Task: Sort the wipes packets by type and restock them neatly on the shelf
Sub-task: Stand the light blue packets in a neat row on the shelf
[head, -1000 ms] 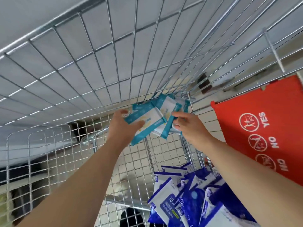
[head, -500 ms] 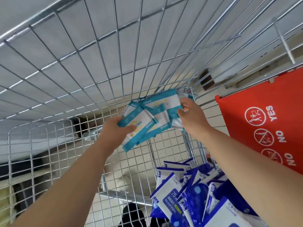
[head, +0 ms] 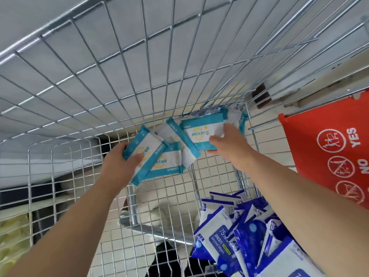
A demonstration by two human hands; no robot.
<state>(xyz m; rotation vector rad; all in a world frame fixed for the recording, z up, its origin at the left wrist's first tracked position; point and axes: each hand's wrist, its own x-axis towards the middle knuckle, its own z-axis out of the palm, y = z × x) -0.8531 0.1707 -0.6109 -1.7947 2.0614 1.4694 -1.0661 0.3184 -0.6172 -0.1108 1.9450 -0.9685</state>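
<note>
- Dead centre of the frame, the teal wipes packets (head: 171,160) fan out in an overlapping row, pressed up against the wire rack (head: 139,66) right where its wide grid meets the finer mesh below.
- Just left of centre, the left hand (head: 116,163) clamps the leftmost teal packet (head: 146,154), thumb curled over its face and fingers behind. That packet tilts, its lower end hanging down.
- Over on the other end, the right hand (head: 229,145) pinches the rightmost teal packet (head: 201,132) at its lower right corner, and it sits almost level, printed face to the camera.
- Between the two hands more teal packets overlap, but I cannot tell exactly how many.
- Down in the lower right, a tumbled heap of blue alcohol wipes packets (head: 217,238) lies well apart from the teal ones.
- At the right edge hangs a red sign (head: 329,156) with white YES and NO pictograms.
</note>
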